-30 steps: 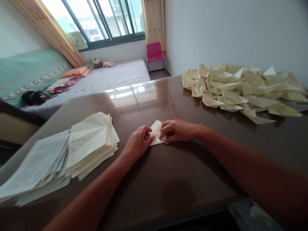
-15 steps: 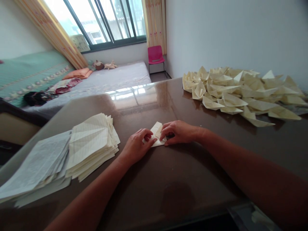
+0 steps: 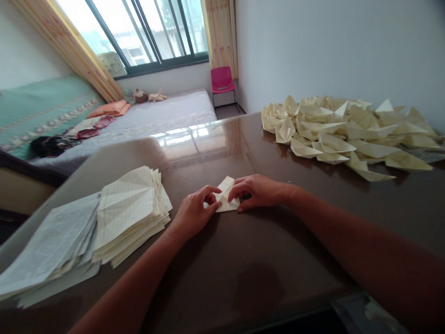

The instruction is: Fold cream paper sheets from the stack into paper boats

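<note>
A small cream sheet of folded paper (image 3: 225,199) lies on the dark glossy table (image 3: 243,260) in front of me. My left hand (image 3: 194,211) pinches its left edge with thumb and curled fingers. My right hand (image 3: 255,191) presses down on its right side with bent fingers. Both hands touch the paper, which stays flat on the table top. Part of the paper is hidden under my fingers.
A stack of flat creased sheets (image 3: 128,211) sits at the left, overlapping grey printed sheets (image 3: 48,246). A heap of folded paper boats (image 3: 347,130) covers the far right of the table. Beyond are a bed (image 3: 139,118), a pink chair (image 3: 222,80) and a window.
My left fingers have shifted slightly on the paper's left edge, lifting into a pinch. The right hand stays pressed on the paper. The view moved a little.
</note>
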Available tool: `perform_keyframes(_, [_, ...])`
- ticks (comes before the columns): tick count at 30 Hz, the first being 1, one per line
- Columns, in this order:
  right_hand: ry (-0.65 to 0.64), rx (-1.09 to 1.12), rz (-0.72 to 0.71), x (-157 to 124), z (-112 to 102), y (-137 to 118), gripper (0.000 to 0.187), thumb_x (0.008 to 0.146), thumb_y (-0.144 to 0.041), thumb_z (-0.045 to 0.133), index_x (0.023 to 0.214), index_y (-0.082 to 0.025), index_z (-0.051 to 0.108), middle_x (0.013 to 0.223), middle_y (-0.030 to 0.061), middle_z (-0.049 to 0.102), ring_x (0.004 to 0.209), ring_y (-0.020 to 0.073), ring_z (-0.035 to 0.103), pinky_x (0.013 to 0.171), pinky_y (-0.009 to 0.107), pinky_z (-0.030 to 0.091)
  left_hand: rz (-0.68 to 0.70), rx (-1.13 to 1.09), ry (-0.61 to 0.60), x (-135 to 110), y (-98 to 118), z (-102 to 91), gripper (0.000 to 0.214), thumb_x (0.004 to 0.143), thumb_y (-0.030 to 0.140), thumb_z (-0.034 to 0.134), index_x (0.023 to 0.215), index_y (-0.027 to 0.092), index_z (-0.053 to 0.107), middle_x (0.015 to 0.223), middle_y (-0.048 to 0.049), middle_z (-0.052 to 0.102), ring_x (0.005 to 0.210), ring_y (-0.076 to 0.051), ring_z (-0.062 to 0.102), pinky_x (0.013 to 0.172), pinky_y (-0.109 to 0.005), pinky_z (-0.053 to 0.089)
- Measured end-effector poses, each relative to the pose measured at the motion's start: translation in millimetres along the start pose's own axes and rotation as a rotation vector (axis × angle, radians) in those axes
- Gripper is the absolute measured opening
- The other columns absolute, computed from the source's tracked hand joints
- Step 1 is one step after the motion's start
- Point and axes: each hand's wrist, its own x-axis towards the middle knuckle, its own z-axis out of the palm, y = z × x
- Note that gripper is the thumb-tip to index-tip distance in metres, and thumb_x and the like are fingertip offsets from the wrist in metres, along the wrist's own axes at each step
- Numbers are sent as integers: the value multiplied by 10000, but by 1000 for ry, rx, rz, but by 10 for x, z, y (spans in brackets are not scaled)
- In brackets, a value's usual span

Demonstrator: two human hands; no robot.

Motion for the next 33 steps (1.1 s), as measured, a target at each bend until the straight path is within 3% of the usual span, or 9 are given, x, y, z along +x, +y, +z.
perform_keyframes(13, [9, -4, 2, 10, 12, 27, 275, 767, -362, 717, 1022, -261, 739, 962, 13, 674, 775, 135, 604, 700, 225, 419, -5, 114, 20, 38, 63, 33, 194, 853, 326, 525, 967, 230, 650, 723, 26, 630, 640, -128, 559, 619, -230, 391])
perform_keyframes(25, [19, -118, -47, -11, 14, -2, 251, 805, -333, 661, 1034, -271, 741, 982, 18, 686, 870, 167, 632, 788, 256, 428, -7, 339, 55, -47, 160, 110, 200, 913, 316, 474, 969, 285, 663, 903, -3, 631, 728, -149, 573, 643, -256, 397])
perform_keyframes(29, [15, -145, -80, -13, 15, -26, 244, 804, -312, 655, 1028, -267, 741, 983, 24, 686, 893, 176, 628, 813, 263, 425, 195, 549, 110, -76, 189, 127, 214, 942, 301, 450, 972, 271, 661, 992, -40, 621, 965, -198, 521, 667, -249, 426])
perform_keyframes(33, [18, -158, -76, -16, 7, -44, 234, 796, -293, 665, 1012, -259, 746, 967, 27, 689, 858, 169, 625, 775, 255, 427, 415, 628, 52, -119, 161, 91, 229, 944, 221, 440, 1034, 224, 651, 1001, -64, 639, 938, -196, 528, 750, -278, 472])
